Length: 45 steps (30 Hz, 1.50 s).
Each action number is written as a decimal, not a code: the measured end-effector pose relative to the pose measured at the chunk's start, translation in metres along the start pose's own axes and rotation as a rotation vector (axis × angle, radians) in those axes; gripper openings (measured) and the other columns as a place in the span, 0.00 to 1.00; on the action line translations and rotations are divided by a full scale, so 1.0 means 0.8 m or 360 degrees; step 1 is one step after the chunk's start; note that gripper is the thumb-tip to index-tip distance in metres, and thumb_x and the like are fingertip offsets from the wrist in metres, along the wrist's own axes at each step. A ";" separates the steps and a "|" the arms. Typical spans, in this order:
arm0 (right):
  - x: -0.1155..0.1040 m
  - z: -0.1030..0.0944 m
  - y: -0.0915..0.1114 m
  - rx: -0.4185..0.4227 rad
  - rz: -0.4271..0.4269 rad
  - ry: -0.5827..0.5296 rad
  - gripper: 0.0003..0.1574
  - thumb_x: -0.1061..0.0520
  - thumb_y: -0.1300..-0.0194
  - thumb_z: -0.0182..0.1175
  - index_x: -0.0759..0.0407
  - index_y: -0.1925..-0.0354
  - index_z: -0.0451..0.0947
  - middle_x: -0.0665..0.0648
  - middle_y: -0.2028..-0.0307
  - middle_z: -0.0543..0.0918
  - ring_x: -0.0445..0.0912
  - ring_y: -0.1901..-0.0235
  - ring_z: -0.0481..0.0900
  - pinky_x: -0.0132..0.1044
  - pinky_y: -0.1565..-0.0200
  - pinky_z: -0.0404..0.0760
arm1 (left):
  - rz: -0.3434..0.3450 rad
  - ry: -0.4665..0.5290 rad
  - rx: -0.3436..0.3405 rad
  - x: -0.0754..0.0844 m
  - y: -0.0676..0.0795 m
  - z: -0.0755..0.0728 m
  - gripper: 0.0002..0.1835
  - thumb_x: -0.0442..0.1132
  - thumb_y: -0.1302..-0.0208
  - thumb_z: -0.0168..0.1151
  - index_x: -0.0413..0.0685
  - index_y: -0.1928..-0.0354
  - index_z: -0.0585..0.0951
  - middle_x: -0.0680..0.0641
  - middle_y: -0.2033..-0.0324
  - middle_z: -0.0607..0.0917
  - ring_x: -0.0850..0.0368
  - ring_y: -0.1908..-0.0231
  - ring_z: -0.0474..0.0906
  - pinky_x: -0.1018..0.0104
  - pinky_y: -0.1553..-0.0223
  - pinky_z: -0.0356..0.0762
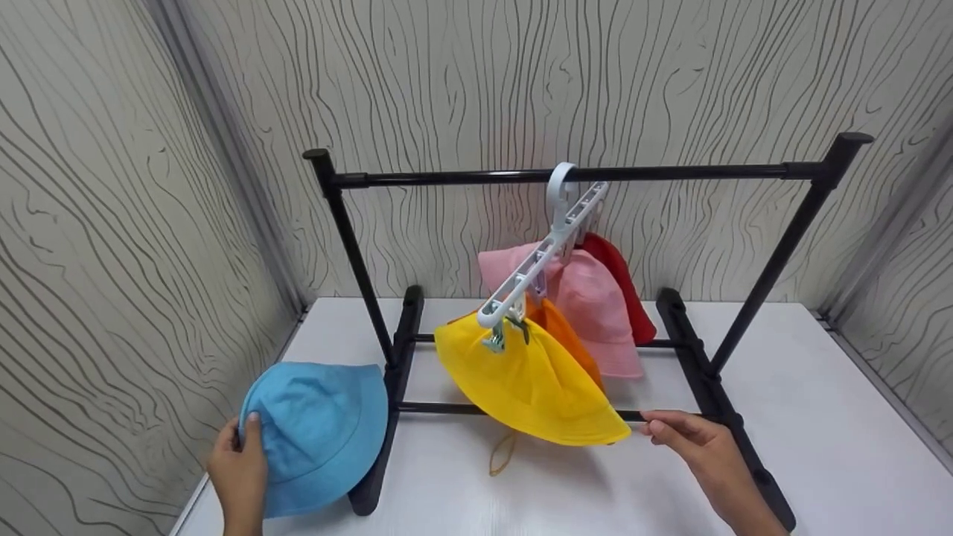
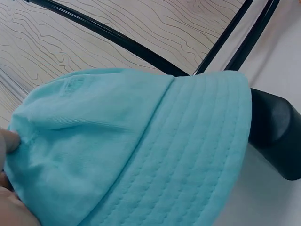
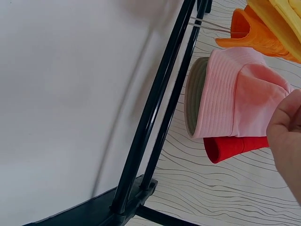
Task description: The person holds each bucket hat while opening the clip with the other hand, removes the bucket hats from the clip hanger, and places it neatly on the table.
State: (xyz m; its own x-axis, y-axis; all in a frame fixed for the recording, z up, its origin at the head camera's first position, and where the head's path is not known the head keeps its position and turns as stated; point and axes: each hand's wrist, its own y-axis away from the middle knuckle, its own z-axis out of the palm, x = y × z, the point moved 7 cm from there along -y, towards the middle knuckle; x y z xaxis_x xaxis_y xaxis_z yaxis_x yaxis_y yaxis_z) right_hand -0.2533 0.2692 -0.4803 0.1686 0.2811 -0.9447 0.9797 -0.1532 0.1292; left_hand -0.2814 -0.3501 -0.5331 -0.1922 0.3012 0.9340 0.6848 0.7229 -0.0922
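On the left, my left hand [image 1: 242, 465] grips a light blue bucket hat [image 1: 327, 428] by its crown, thumb on the near face; the left wrist view shows the hat's stitched brim [image 2: 188, 141]. My right hand [image 1: 700, 450] is just right of the yellow hat's brim, its thumb and fingertips close together with nothing visible between them. The yellow hat [image 1: 528, 387] hangs from a clip [image 1: 493, 339] at the near end of a white hanger [image 1: 532, 260]. Behind it on the hanger are an orange hat [image 1: 566, 335], a pink hat [image 1: 595, 298] and a red hat [image 1: 625, 286].
A black rack [image 1: 461, 177] carries the hanger on its top bar and stands on a white table [image 1: 834, 417]. An elastic cord loop [image 1: 502, 455] dangles below the yellow hat. Beside the pink hat, an olive brim [image 3: 195, 96] shows. Wood-grain panels [image 1: 447, 82] enclose the back and sides.
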 end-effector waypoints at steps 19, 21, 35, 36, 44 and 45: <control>0.014 0.008 0.004 -0.0007 0.0018 -0.0031 0.28 0.42 0.45 0.61 0.59 0.51 0.77 0.55 0.59 0.82 0.46 0.60 0.76 0.33 0.53 0.75 | -0.0139 -0.0095 -0.0292 -0.006 0.030 0.008 0.27 0.33 0.33 0.36 0.22 0.37 0.48 0.21 0.41 0.55 0.27 0.39 0.50 0.37 0.42 0.50; 0.015 0.008 0.004 -0.0006 0.0017 -0.0063 0.27 0.44 0.45 0.62 0.59 0.52 0.77 0.54 0.60 0.82 0.46 0.60 0.77 0.31 0.54 0.75 | -0.0155 -0.0114 -0.0319 -0.011 0.032 0.012 0.27 0.30 0.35 0.36 0.21 0.37 0.48 0.21 0.41 0.55 0.27 0.39 0.49 0.37 0.42 0.50; 0.022 0.010 0.002 0.0004 0.0070 -0.0145 0.23 0.49 0.43 0.61 0.60 0.52 0.77 0.56 0.60 0.82 0.46 0.61 0.78 0.30 0.56 0.76 | -0.0268 -0.0209 -0.0525 -0.035 0.040 0.029 0.31 0.27 0.42 0.37 0.20 0.37 0.45 0.19 0.41 0.53 0.24 0.40 0.48 0.37 0.43 0.50; 0.022 0.010 0.002 0.0003 0.0067 -0.0158 0.23 0.50 0.43 0.61 0.61 0.52 0.77 0.56 0.60 0.82 0.46 0.61 0.78 0.31 0.56 0.77 | -0.0278 -0.0210 -0.0547 -0.037 0.041 0.031 0.31 0.27 0.43 0.37 0.20 0.37 0.45 0.19 0.41 0.52 0.25 0.40 0.47 0.36 0.42 0.50; 0.028 0.011 0.001 0.0019 0.0080 -0.0129 0.25 0.48 0.43 0.61 0.61 0.52 0.77 0.57 0.60 0.82 0.45 0.62 0.78 0.32 0.55 0.77 | -0.0234 -0.0260 -0.0560 -0.047 0.042 0.038 0.33 0.27 0.45 0.39 0.21 0.37 0.46 0.20 0.41 0.55 0.25 0.40 0.48 0.36 0.42 0.49; 0.028 0.011 0.001 0.0026 0.0084 -0.0121 0.25 0.48 0.43 0.61 0.61 0.52 0.77 0.57 0.60 0.82 0.45 0.62 0.78 0.32 0.56 0.77 | -0.0233 -0.0270 -0.0560 -0.048 0.042 0.040 0.33 0.26 0.46 0.39 0.22 0.37 0.46 0.20 0.41 0.55 0.24 0.40 0.48 0.35 0.42 0.49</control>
State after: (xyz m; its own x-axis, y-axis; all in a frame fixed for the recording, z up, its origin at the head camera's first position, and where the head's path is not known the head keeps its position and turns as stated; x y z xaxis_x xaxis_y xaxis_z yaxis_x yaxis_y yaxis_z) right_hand -0.2495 0.2672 -0.5042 0.2104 0.1999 -0.9570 0.9678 -0.1812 0.1750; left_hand -0.2735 -0.3177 -0.5829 -0.3980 0.3304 0.8558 0.8346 0.5177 0.1883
